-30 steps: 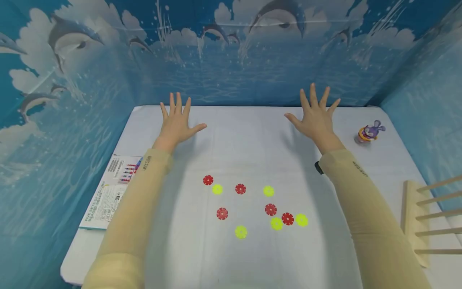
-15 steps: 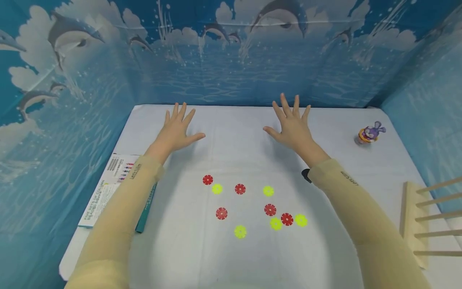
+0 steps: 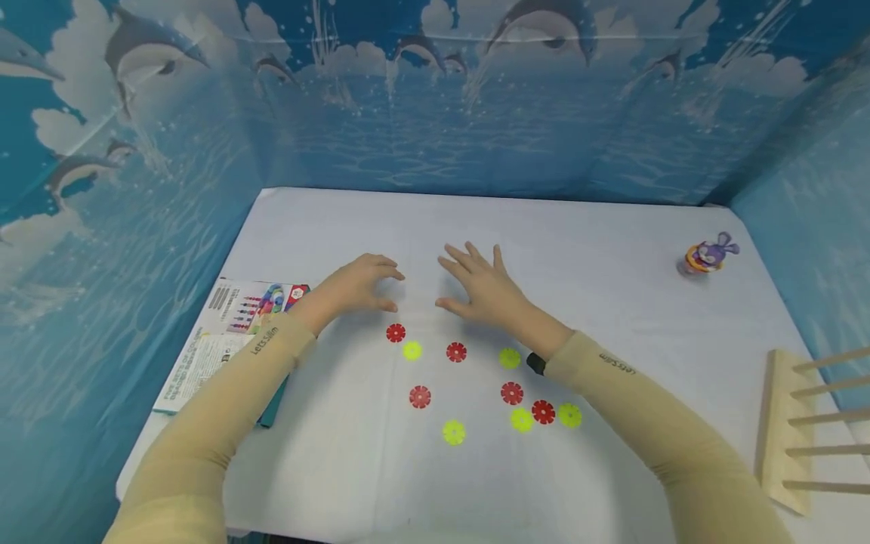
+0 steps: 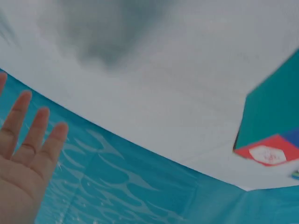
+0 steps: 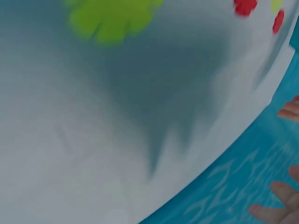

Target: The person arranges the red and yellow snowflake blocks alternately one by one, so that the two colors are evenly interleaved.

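My left hand (image 3: 359, 285) hovers over the white table beyond the red and yellow-green notched discs, fingers loosely bent with nothing in them. Just in front of its thumb lies a red disc (image 3: 396, 333), beside a yellow-green disc (image 3: 412, 350). Facing it, my right hand (image 3: 484, 291) is spread with straight fingers and also holds nothing. Below that palm are another red disc (image 3: 457, 352) and a yellow-green disc (image 3: 510, 358). Several more discs of both colours lie scattered nearer me. In the right wrist view, a yellow-green disc (image 5: 114, 18) shows close up near the top.
A printed bead-set box (image 3: 204, 363) lies at the table's left, partly under my left forearm. A purple rabbit-eared toy (image 3: 710, 253) stands at the far right. A wooden rack with pegs (image 3: 785, 438) sits at the right edge. Dolphin-print cloth (image 3: 435, 151) walls the back and sides.
Both hands have come from the far edge inward and towards me, closer to each other and to the discs. The left fingers have bent. The discs lie where they were.
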{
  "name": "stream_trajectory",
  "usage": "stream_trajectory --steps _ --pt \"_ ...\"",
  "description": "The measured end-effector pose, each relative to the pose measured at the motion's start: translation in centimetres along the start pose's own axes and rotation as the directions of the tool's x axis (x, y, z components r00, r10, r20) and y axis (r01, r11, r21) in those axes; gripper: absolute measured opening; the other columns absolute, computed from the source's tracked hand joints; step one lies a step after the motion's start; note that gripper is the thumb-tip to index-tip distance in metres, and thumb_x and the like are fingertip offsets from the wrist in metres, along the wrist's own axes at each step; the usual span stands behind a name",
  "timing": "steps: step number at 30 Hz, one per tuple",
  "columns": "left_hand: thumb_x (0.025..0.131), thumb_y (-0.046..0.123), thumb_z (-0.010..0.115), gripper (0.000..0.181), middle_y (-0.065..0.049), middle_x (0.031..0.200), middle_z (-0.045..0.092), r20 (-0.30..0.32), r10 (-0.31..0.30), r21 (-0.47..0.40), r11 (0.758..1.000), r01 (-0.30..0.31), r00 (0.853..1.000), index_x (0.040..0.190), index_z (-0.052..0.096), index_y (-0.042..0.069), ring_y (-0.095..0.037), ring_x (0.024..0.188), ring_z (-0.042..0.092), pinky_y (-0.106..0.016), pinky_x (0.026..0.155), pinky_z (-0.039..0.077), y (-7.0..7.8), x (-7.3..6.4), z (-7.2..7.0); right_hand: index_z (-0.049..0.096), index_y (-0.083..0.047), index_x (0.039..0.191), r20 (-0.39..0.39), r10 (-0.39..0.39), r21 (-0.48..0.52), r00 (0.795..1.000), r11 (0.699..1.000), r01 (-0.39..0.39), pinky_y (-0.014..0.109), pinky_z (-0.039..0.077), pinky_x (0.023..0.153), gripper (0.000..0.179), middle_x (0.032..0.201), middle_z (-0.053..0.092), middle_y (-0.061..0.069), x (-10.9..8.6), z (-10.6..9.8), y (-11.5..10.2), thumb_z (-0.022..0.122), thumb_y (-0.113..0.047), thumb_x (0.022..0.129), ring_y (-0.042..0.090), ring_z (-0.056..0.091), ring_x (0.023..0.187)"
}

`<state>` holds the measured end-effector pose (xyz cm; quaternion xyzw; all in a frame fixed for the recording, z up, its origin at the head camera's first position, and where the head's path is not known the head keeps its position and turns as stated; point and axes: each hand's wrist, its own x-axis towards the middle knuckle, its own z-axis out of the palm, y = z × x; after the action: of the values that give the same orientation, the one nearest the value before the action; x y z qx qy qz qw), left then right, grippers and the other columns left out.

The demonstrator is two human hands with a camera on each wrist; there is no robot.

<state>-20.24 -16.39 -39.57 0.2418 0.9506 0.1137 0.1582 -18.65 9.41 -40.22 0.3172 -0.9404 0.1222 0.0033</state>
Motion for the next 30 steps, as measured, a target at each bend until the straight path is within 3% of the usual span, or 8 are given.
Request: stream_trajectory --steps 4,7,12,17,22,30 --pt "0.080 0.028 0.082 0.048 -0.008 0.135 0.059 0.054 0.023 -0.036 0.999 -0.022 0.998 0.123 0.068 0.014 -0.030 0.131 0.047 -0.048 0.110 0.040 0.6 -0.1 1.4 0.049 -0.011 0.144 0.067 -0.030 0.075 0.997 0.997 0.025 0.070 0.021 0.111 0.070 0.152 0.045 0.011 -0.2 1.4 -2.0 0.067 -0.050 0.090 0.037 0.038 0.143" --pt "0.078 0.025 0.084 0.040 -0.006 0.123 0.063 0.092 0.025 -0.042 0.999 -0.021 0.995 0.115 0.070 0.015 -0.027 0.121 0.053 -0.045 0.105 0.044 0.8 -0.3 2.1 0.055 -0.010 0.138 0.112 -0.036 0.152 0.993 0.988 0.018 0.060 0.033 0.111 0.063 0.142 0.055 0.010 -0.3 2.4 -3.2 0.069 -0.047 0.089 0.031 0.050 0.134" --pt "0.076 0.021 0.084 0.029 -0.004 0.101 0.062 0.140 0.022 -0.070 0.997 -0.012 0.990 0.101 0.070 0.014 -0.020 0.097 0.056 -0.038 0.091 0.047 0.9 -0.3 2.9 0.067 -0.009 0.123 0.174 -0.020 0.258 0.984 0.966 -0.026 0.037 0.052 0.092 0.047 0.119 0.067 0.005 -0.3 3.7 -4.6 0.074 -0.039 0.087 0.021 0.065 0.106" --pt "0.077 0.018 0.084 0.027 -0.003 0.091 0.060 0.170 0.044 -0.095 0.995 -0.028 0.985 0.095 0.065 0.012 -0.017 0.086 0.054 -0.032 0.080 0.047 0.9 0.0 3.7 0.071 -0.006 0.109 0.271 0.024 0.305 0.962 0.946 -0.109 0.030 0.049 0.079 0.036 0.100 0.065 0.003 0.2 4.5 -5.6 0.080 -0.030 0.083 0.016 0.056 0.084" --pt "0.078 0.015 0.084 0.028 -0.002 0.084 0.058 0.189 0.031 -0.110 0.994 -0.011 0.982 0.092 0.060 0.012 -0.016 0.080 0.052 -0.027 0.074 0.044 0.9 0.3 4.3 0.069 -0.006 0.107 0.375 0.095 0.265 0.922 0.942 -0.205 0.029 0.045 0.075 0.037 0.095 0.059 0.003 0.9 5.0 -6.2 0.082 -0.027 0.080 0.015 0.050 0.080" --pt "0.075 0.014 0.086 0.032 -0.001 0.077 0.054 0.208 0.009 -0.135 0.991 0.019 0.978 0.085 0.055 0.012 -0.015 0.074 0.049 -0.025 0.068 0.039 0.6 0.5 4.0 0.066 -0.007 0.091 0.417 0.126 0.219 0.900 0.947 -0.234 0.027 0.043 0.068 0.027 0.086 0.056 0.004 1.8 5.3 -6.8 0.084 -0.019 0.077 0.016 0.051 0.076"
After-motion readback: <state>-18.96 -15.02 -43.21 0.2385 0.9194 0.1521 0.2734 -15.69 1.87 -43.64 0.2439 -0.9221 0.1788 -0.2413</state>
